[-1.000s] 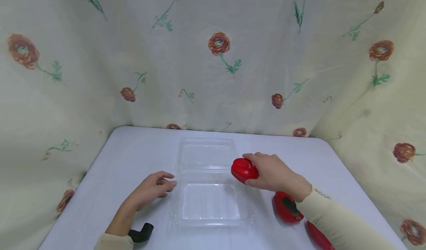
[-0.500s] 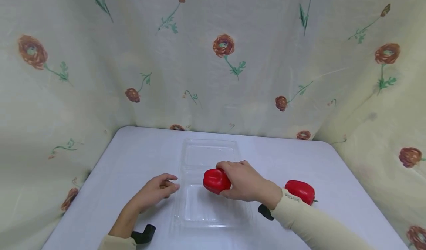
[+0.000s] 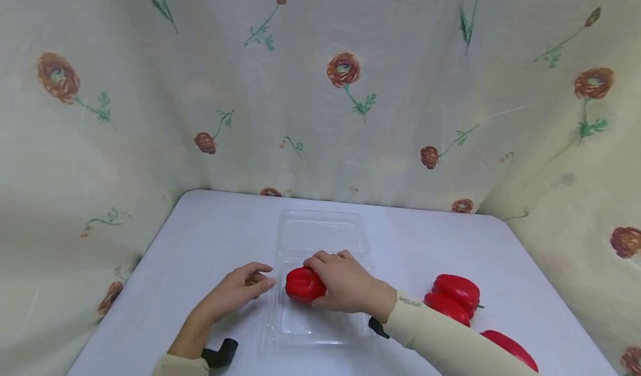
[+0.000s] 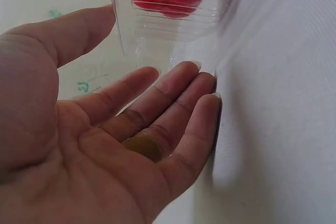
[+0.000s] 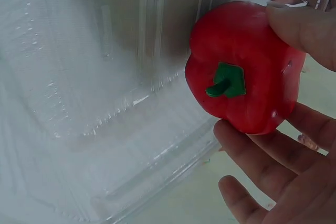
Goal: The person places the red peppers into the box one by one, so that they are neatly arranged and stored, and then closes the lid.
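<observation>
1. Head view: Over a smooth white tabletop (image 3: pixel 225 226), a person's right hand (image 3: pixel 348 286) grips a glossy, lobed red bell pepper (image 3: pixel 303 285) at the left side of the near tray (image 3: pixel 320 331) of a clear, rectangular plastic box, its lid (image 3: pixel 323 234) laid open at the far side. The left hand (image 3: pixel 236 292), fingers loosely bent and holding nothing, hovers just beside the box. The step in hand appears to be setting the pepper into the tray; the next move likely calls for releasing it without tipping the thin plastic. Three more glossy red peppers (image 3: pixel 458 291) lie to the right, one partly covered by a cream sleeve (image 3: pixel 445 340).

2. Left wrist view: The left hand shows its palm, fingers bent and thumb spread apart from them, a dull yellow band (image 4: pixel 143 146) on one finger. The gripped pepper is cut off at the top edge, seen through the box wall. Whether the thumb touches that wall is hard to make out.

3. Right wrist view: Thumb and fingers pinch the pepper from opposite sides, its short green stem (image 5: pixel 227 81) facing the camera. Glare blurs the plastic, and whether the pepper rests on the tray floor cannot be told.
</observation>
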Tool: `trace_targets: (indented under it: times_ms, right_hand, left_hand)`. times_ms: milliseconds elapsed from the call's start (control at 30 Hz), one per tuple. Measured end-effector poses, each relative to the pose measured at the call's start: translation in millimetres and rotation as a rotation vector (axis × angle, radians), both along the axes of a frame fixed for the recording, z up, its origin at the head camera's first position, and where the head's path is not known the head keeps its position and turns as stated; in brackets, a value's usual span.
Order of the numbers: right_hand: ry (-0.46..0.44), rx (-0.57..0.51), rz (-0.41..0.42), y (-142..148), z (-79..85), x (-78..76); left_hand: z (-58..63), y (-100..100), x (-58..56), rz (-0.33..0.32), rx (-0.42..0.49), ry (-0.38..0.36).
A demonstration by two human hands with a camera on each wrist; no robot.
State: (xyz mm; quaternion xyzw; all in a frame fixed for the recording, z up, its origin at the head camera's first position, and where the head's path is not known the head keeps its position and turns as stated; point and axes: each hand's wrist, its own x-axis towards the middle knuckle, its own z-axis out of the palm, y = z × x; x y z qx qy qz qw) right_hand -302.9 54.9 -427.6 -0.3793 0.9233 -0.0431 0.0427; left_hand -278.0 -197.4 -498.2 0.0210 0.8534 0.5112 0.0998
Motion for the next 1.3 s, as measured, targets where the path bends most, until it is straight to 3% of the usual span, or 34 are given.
trace_targets:
  times_ms: [267,767,1033,1300]
  right_hand:
    - [0.083,0.028,0.038,-5,-7.7,-0.5]
    - [0.037,0.048,0.027,-2,-15.2,1.4]
    - [0.024,-0.052,-0.015,18,13.1,11.3]
    - [0.127,-0.124,-0.08,66,44.0,14.8]
  left_hand:
    - [-0.4,3,0.3,-0.034,-0.001,0.011]
    - [-7.1,6,2.7,0.0,-0.019,-0.029]
    - [-1.9,7,4.9,-0.008,-0.001,-0.019]
    - [-2.0,3,2.7,0.01,-0.013,-0.016]
